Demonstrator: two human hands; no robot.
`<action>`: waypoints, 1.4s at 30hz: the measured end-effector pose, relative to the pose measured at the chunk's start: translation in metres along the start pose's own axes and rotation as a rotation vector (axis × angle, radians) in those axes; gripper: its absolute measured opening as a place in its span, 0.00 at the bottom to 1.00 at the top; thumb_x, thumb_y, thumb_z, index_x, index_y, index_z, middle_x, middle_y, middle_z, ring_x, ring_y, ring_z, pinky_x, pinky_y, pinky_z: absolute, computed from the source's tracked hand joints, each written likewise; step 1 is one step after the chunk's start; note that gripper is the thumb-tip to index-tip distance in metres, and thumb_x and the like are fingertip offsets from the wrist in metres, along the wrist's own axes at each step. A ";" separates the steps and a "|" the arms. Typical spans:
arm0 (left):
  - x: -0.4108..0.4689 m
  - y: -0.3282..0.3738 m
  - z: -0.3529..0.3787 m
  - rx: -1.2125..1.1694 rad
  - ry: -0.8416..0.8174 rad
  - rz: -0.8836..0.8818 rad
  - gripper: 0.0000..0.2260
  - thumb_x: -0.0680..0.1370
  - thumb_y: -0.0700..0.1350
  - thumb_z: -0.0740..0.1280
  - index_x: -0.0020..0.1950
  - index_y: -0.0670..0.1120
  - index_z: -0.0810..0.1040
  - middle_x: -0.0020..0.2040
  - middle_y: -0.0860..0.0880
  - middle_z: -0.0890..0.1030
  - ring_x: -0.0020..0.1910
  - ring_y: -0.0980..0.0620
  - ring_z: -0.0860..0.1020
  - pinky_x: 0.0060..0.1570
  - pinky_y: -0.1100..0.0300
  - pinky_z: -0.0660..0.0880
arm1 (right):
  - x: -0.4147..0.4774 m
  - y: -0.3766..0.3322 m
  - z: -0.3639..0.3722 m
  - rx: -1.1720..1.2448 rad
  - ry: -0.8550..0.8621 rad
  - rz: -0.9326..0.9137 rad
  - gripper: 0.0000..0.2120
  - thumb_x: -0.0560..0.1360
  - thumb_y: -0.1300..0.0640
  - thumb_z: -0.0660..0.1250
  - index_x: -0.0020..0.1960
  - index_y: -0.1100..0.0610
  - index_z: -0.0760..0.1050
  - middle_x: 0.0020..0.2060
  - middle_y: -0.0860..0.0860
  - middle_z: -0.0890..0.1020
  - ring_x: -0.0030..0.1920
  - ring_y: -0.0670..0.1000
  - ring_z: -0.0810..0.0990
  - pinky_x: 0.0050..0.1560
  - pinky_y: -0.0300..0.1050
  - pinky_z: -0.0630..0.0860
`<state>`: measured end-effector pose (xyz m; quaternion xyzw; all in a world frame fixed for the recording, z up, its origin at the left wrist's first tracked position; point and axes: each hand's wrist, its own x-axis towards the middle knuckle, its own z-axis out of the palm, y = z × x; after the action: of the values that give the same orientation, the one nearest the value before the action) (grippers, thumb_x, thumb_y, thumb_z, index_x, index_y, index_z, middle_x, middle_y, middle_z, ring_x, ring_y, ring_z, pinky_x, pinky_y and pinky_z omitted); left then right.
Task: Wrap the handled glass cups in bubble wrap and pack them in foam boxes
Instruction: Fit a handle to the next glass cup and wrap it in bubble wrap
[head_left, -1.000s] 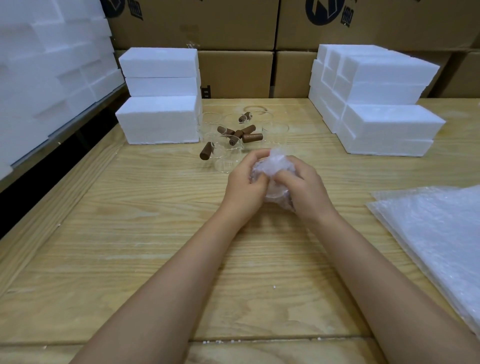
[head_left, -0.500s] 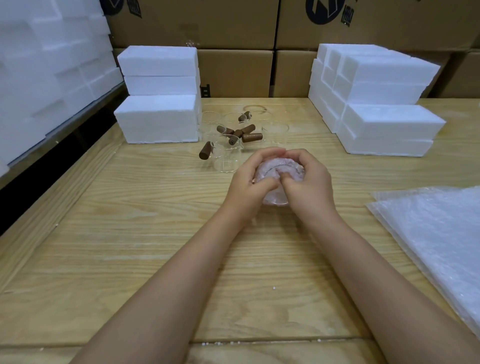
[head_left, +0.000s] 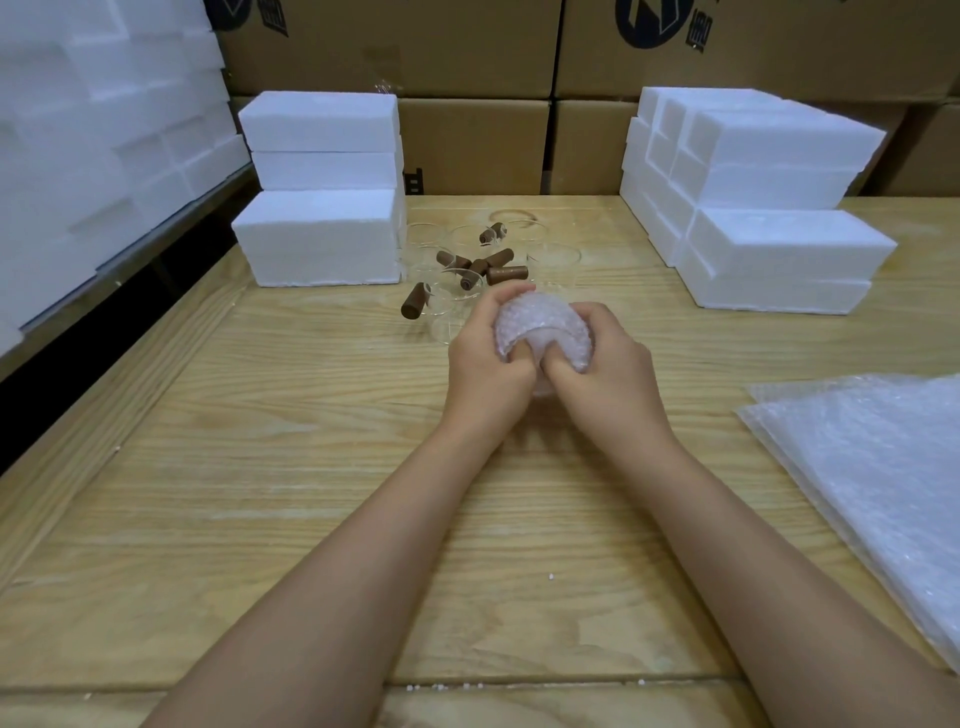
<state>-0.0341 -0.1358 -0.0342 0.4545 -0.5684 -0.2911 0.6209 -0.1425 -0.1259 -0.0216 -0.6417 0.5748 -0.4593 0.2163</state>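
So right now my left hand (head_left: 488, 358) and right hand (head_left: 602, 374) are both curled round the wrapped cup (head_left: 540, 325), which sits between them with my thumbs dug into its near side. I'd say this step is tucking the loose ends of the wrap in. To do it well I'd fold the slack flat against the glass instead of scrunching it, give the handle side a proper layer, and squeeze gently, since thin glass in slippery plastic can crack or slide out. The bare glass cups (head_left: 467, 270) with brown handles are just past my left fingertips, so I'd turn the bundle carefully. The foam boxes (head_left: 319, 234) are stacked further out beyond the left hand, a second stack (head_left: 779, 249) is well off past the right hand, and the spare bubble wrap sheets (head_left: 883, 467) lie to the right of my right forearm. Stuff I can't make out: the cup under the wrap, where its handle points, whether the bundle touches the table (head_left: 260, 467), my fingertips on the far side, and how many clear cups there are, because the glass nearly vanishes against the wood.
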 end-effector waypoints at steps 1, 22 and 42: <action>0.000 -0.001 0.000 -0.003 -0.021 -0.002 0.24 0.70 0.28 0.59 0.57 0.52 0.75 0.53 0.54 0.79 0.53 0.59 0.77 0.54 0.66 0.74 | 0.000 0.000 -0.001 -0.006 0.005 0.016 0.15 0.72 0.54 0.66 0.59 0.51 0.73 0.42 0.44 0.79 0.46 0.50 0.79 0.42 0.40 0.72; 0.002 -0.009 -0.019 0.122 -0.317 0.004 0.29 0.66 0.50 0.75 0.65 0.53 0.71 0.61 0.51 0.77 0.60 0.54 0.77 0.57 0.56 0.76 | 0.014 0.006 -0.033 0.518 0.019 0.132 0.12 0.70 0.46 0.66 0.49 0.52 0.75 0.50 0.52 0.79 0.53 0.58 0.79 0.53 0.58 0.78; 0.010 -0.001 -0.029 -0.501 -0.293 -0.435 0.27 0.69 0.43 0.74 0.67 0.43 0.71 0.53 0.44 0.83 0.49 0.44 0.83 0.40 0.52 0.81 | 0.012 0.009 -0.019 0.817 0.032 0.162 0.02 0.76 0.64 0.66 0.47 0.60 0.77 0.40 0.53 0.83 0.38 0.47 0.83 0.39 0.39 0.80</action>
<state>-0.0037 -0.1382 -0.0285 0.3522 -0.4524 -0.6085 0.5487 -0.1644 -0.1343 -0.0156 -0.4486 0.3973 -0.6409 0.4798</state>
